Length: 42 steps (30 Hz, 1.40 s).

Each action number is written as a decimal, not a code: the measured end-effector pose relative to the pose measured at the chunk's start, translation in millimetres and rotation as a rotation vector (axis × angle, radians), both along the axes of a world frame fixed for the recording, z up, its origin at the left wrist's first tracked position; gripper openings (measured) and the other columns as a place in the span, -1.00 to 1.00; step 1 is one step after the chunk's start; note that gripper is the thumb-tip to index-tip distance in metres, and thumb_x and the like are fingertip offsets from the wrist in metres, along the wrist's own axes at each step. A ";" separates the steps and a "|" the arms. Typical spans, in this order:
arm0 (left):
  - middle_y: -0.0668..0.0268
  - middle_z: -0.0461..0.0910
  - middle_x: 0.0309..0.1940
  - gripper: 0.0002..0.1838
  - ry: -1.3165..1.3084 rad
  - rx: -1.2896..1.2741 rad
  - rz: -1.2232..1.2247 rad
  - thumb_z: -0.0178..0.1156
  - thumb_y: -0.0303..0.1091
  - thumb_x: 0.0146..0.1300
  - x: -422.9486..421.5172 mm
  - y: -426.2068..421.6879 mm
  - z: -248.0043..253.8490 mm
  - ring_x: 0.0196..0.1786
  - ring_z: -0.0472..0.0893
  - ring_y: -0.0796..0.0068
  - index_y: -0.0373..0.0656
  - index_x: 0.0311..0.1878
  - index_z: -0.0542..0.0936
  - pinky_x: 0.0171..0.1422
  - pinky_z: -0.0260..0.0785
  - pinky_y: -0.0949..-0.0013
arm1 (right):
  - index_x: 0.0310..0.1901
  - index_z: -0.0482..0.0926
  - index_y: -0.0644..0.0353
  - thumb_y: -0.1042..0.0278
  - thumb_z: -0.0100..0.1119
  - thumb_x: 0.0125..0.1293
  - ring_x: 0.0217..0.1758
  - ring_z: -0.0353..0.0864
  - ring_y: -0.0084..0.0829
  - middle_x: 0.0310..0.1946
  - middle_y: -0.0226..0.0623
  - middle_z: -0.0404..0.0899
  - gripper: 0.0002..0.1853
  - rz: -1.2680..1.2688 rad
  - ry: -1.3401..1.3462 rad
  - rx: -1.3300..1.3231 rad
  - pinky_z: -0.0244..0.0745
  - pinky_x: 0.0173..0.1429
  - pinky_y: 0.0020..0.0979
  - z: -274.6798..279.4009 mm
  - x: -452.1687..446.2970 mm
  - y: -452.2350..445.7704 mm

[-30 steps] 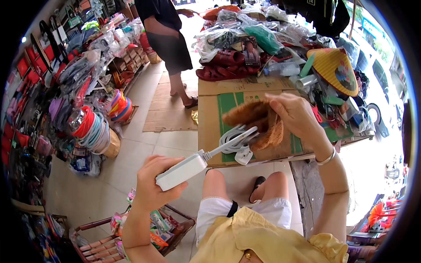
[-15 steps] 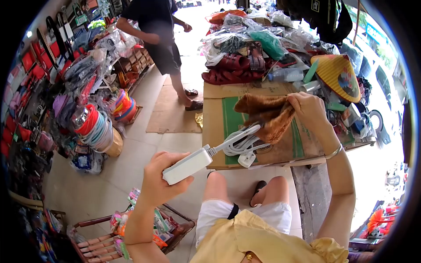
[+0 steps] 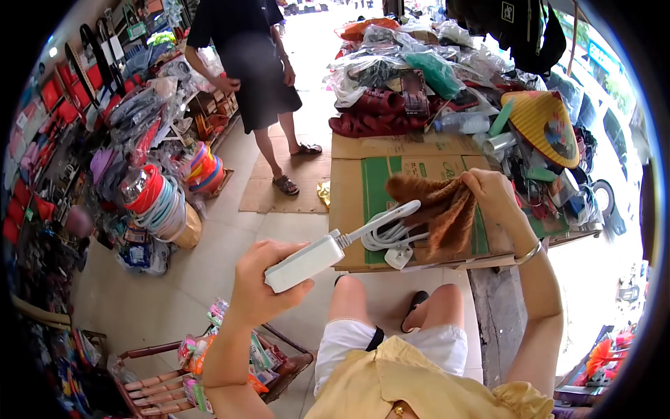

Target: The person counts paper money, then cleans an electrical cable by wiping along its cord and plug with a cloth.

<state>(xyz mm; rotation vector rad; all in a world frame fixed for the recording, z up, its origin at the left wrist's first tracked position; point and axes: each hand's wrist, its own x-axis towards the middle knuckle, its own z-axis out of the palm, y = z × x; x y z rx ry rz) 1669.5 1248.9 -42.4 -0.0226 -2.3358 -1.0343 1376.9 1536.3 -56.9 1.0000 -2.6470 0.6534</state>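
My left hand (image 3: 269,279) is closed around the block of a white power strip (image 3: 305,263), tilted up toward the right. Its thick white cord (image 3: 373,236) runs out from the far end and is looped into a bundle above the cardboard, with a white plug (image 3: 398,255) at the lower side. Between finger and thumb, my right hand (image 3: 494,197) pinches the edge of a brown fuzzy cloth (image 3: 447,209). The cloth hangs down just right of the cord's loops; whether it touches them I cannot tell.
Cardboard (image 3: 356,167) covers the table before me. Bagged goods, dark red shoes (image 3: 377,115) and a yellow conical hat (image 3: 541,126) are piled behind. A person (image 3: 244,63) stands beyond the table's left side. A bamboo chair (image 3: 157,391) holding small packets is at lower left.
The cloth has dropped lower and hangs more loosely, baring more of the cord's end. My right hand has come down slightly. The person beyond the table has turned and shifted their feet.
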 end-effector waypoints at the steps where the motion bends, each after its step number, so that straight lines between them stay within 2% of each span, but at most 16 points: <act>1: 0.29 0.64 -0.32 -0.56 0.003 0.000 0.000 0.33 -0.51 -0.25 -1.1 0.5 0.6 -0.32 0.57 0.37 -0.22 -0.14 0.61 -0.10 0.36 0.37 | -0.30 0.52 0.28 0.04 -0.06 0.37 -0.37 0.49 0.07 -0.50 0.02 0.50 -0.60 0.000 0.003 0.000 0.37 -0.27 -0.20 1.6 -0.4 -1.7; 3: 0.27 0.64 -0.33 -0.56 -0.016 0.027 0.007 0.34 -0.51 -0.25 1.2 2.9 -0.8 -0.32 0.58 0.35 -0.22 -0.14 0.61 -0.09 0.36 0.37 | -0.33 0.51 0.28 0.06 -0.08 0.36 -0.33 0.52 0.08 -0.47 0.04 0.52 -0.61 -0.016 -0.077 -0.315 0.37 -0.26 -0.12 1.8 0.0 -4.6; 7: 0.27 0.65 -0.32 -0.56 -0.024 0.023 0.019 0.34 -0.52 -0.25 2.8 -0.8 -0.5 -0.32 0.58 0.36 -0.23 -0.14 0.61 -0.09 0.36 0.37 | -0.20 0.49 0.24 0.19 -0.09 0.34 -0.24 0.52 0.06 -0.41 0.04 0.54 -0.72 0.013 -0.117 -0.133 0.38 -0.15 -0.10 -36.2 -27.2 12.5; 9: 0.33 0.54 -0.39 -0.60 0.048 -0.039 -0.020 0.31 -0.49 -0.20 1.5 -4.7 -5.3 -0.37 0.50 0.56 -0.24 -0.17 0.56 -0.23 0.33 0.52 | -0.16 0.50 0.22 0.22 -0.06 0.30 -0.18 0.51 0.04 -0.36 -0.02 0.56 -0.74 -0.051 -0.126 -0.055 0.38 -0.07 -0.11 -44.9 -28.0 17.1; 11: 0.33 0.54 -0.38 -0.60 0.006 0.006 0.007 0.30 -0.49 -0.20 3.1 -1.9 -4.5 -0.36 0.50 0.57 -0.24 -0.16 0.56 -0.23 0.33 0.52 | -0.15 0.51 0.22 0.19 0.01 0.25 -0.13 0.50 0.02 -0.34 -0.09 0.57 -0.71 0.110 0.105 -0.099 0.37 -0.03 -0.13 -48.4 -19.0 13.4; 16: 0.34 0.53 -0.37 -0.60 -0.025 0.020 -0.007 0.30 -0.50 -0.21 -1.1 -0.3 -4.0 -0.34 0.49 0.59 -0.25 -0.16 0.56 -0.22 0.32 0.53 | -0.32 0.57 0.27 0.24 0.15 0.13 -0.18 0.48 -0.11 -0.40 -0.16 0.53 -0.76 0.055 -0.094 0.000 0.35 -0.07 -0.22 -22.4 0.1 4.9; 18: 0.35 0.52 -0.38 -0.60 0.014 -0.017 -0.028 0.30 -0.49 -0.20 -1.9 -0.6 -4.8 -0.35 0.48 0.60 -0.25 -0.16 0.56 -0.23 0.32 0.54 | -0.44 0.56 0.27 0.31 0.17 0.12 -0.24 0.47 -0.14 -0.45 -0.18 0.49 -0.82 0.100 0.151 -0.080 0.34 -0.13 -0.24 -23.7 -4.6 4.4; 23: 0.34 0.53 -0.38 -0.60 -0.021 0.021 -0.006 0.30 -0.46 -0.18 0.8 -1.0 -3.7 -0.35 0.49 0.60 -0.26 -0.15 0.56 -0.23 0.32 0.53 | -0.31 0.57 0.21 0.37 0.13 0.13 -0.18 0.47 -0.16 -0.38 -0.20 0.51 -0.87 0.090 0.191 -0.125 0.32 -0.05 -0.21 -16.8 -0.3 0.1; 25: 0.34 0.53 -0.38 -0.60 -0.025 0.033 -0.007 0.31 -0.45 -0.17 0.1 0.0 -3.0 -0.35 0.49 0.59 -0.27 -0.15 0.56 -0.23 0.32 0.53 | -0.19 0.55 0.18 0.36 0.14 0.12 -0.10 0.46 -0.19 -0.26 -0.23 0.53 -0.79 0.276 0.340 -0.104 0.28 0.06 -0.22 -22.6 5.4 -5.7; 28: 0.25 0.65 -0.28 -0.55 -0.058 0.065 0.016 0.33 -0.49 -0.21 -0.8 2.6 -1.3 -0.26 0.60 0.37 -0.24 -0.11 0.60 -0.01 0.34 0.37 | -0.15 0.54 0.14 0.31 0.20 0.08 -0.06 0.44 -0.20 -0.19 -0.25 0.53 -0.72 0.319 0.194 0.056 0.24 0.12 -0.23 -29.6 12.3 -5.9; 31: 0.35 0.52 -0.38 -0.59 0.008 -0.029 -0.026 0.31 -0.46 -0.17 -3.2 1.6 -2.9 -0.35 0.49 0.61 -0.26 -0.14 0.56 -0.23 0.32 0.54 | -0.20 0.55 0.12 0.26 0.26 0.04 -0.14 0.46 -0.22 -0.31 -0.25 0.53 -0.73 0.306 0.183 0.106 0.29 0.03 -0.25 -34.5 5.6 -6.0; 35: 0.30 0.58 -0.33 -0.58 -0.031 0.006 -0.008 0.33 -0.48 -0.20 0.1 3.0 -0.4 -0.30 0.54 0.50 -0.25 -0.13 0.58 -0.13 0.33 0.45 | -0.32 0.50 0.19 0.29 0.25 0.10 -0.33 0.45 -0.32 -0.48 -0.30 0.49 -0.80 0.234 0.346 -0.087 0.33 -0.17 -0.34 -22.4 -8.9 -4.4; 37: 0.24 0.65 -0.28 -0.55 -0.056 0.052 0.006 0.34 -0.50 -0.22 1.4 3.5 0.2 -0.25 0.60 0.38 -0.24 -0.12 0.60 -0.02 0.35 0.36 | -0.32 0.44 0.24 0.30 0.12 0.27 -0.36 0.35 -0.55 -0.50 -0.40 0.41 -0.82 0.008 -0.040 -0.645 0.29 -0.20 -0.48 -10.5 -8.0 -2.5; 39: 0.24 0.65 -0.28 -0.55 -0.055 0.065 0.035 0.34 -0.50 -0.22 1.3 3.0 -0.3 -0.25 0.59 0.38 -0.24 -0.12 0.60 -0.04 0.36 0.36 | -0.31 0.40 0.26 0.27 -0.03 0.39 -0.36 0.25 -0.66 -0.50 -0.46 0.33 -0.78 -0.012 -0.012 -0.898 0.24 -0.23 -0.59 -1.6 -17.0 2.6; 41: 0.24 0.65 -0.28 -0.54 -0.057 0.063 0.030 0.34 -0.50 -0.23 -0.9 2.9 -1.4 -0.26 0.59 0.38 -0.23 -0.11 0.60 -0.05 0.37 0.37 | -0.29 0.40 0.22 0.27 -0.07 0.41 -0.38 0.26 -0.67 -0.47 -0.48 0.33 -0.80 -0.002 -0.028 -0.890 0.25 -0.24 -0.59 -7.1 -24.9 4.3; 42: 0.24 0.65 -0.28 -0.54 -0.055 0.057 0.027 0.34 -0.51 -0.23 -2.7 2.8 -1.9 -0.27 0.59 0.38 -0.23 -0.11 0.60 -0.06 0.37 0.37 | -0.29 0.41 0.20 0.27 -0.07 0.42 -0.38 0.28 -0.69 -0.44 -0.50 0.36 -0.81 0.052 -0.334 -0.964 0.26 -0.24 -0.60 -5.4 -23.3 2.6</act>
